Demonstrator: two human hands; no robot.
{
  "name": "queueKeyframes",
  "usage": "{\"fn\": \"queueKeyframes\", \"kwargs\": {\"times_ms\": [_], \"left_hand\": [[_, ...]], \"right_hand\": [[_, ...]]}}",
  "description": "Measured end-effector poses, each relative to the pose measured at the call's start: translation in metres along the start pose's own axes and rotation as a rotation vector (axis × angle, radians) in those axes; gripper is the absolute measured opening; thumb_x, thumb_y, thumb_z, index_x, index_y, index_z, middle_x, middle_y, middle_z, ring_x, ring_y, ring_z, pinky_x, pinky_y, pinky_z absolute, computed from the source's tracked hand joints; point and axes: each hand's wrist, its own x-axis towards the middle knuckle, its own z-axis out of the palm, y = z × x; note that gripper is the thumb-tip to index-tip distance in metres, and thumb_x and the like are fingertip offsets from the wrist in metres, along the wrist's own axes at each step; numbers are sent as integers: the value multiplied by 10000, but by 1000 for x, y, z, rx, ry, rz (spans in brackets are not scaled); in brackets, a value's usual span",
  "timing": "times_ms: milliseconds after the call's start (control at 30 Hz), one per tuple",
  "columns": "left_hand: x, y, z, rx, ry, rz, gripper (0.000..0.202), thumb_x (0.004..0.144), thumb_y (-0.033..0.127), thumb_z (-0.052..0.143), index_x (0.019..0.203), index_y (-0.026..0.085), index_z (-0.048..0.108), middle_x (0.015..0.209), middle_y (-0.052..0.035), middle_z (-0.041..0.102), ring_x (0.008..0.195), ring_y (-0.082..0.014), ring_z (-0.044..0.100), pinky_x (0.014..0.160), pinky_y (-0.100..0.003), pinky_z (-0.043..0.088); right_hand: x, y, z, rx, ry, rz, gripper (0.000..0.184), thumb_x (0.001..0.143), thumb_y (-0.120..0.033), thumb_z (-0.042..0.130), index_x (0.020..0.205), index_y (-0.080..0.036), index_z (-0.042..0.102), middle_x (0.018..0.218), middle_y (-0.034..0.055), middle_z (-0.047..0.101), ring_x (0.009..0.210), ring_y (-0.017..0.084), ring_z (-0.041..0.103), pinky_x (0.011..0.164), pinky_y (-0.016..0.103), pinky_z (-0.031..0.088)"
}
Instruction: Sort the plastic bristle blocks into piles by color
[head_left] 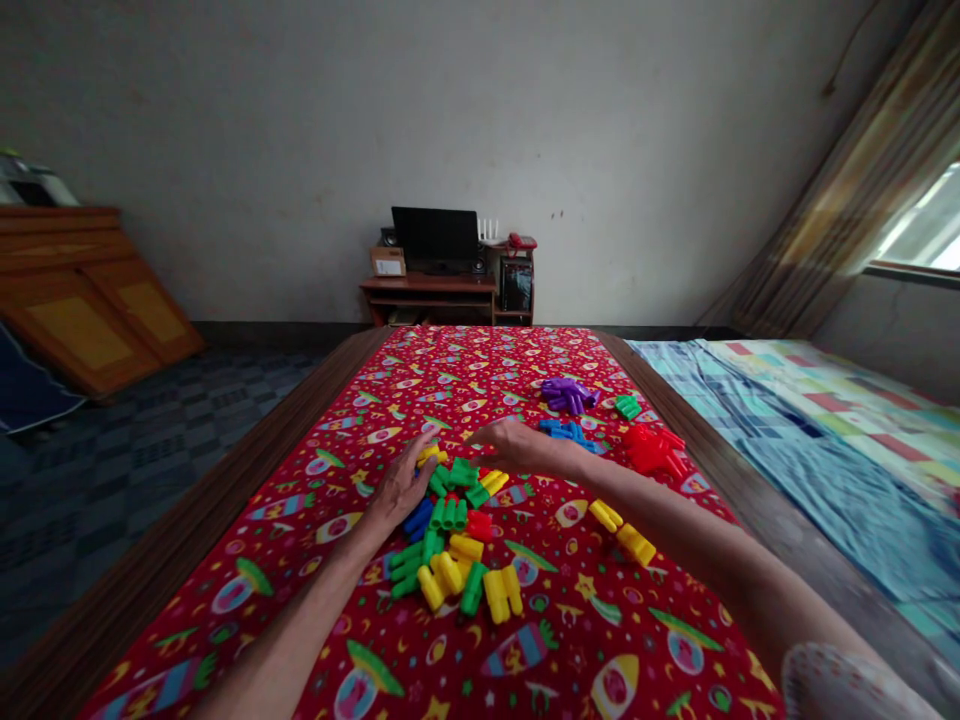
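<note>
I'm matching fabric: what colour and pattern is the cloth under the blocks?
The cloth is red, printed with rockets and stars; clearest in the head view.

A bare left hand (397, 490) partly hides a yellow plastic block (432, 456), the fingertips of a bare right hand (514, 443) blur indistinctly, and picture edges crop a white dotted sleeve (832, 680), brown wooden cabinet (90, 308) and bright window (926, 228).
</note>
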Motion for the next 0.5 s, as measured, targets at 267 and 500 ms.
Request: {"fn": "queueKeyframes", "kwargs": {"times_ms": [267, 500], "left_hand": [[1, 5, -2, -20, 18, -76, 521, 905, 519, 327, 1167, 166, 607, 1139, -113, 707, 1091, -259, 645, 978, -422, 480], [2, 10, -5, -26, 11, -84, 507, 900, 490, 321, 1092, 167, 661, 1129, -105, 719, 1075, -254, 658, 963, -372, 493]], "right_hand": [[15, -12, 18, 125, 156, -5, 361, 817, -136, 601, 1177, -131, 567, 901, 80, 680, 756, 142, 596, 628, 227, 406], [-70, 73, -29, -4, 363, 489, 379, 796, -222, 664, 1145, -118, 559, 917, 94, 687, 679, 131, 578, 571, 219, 361]]}}
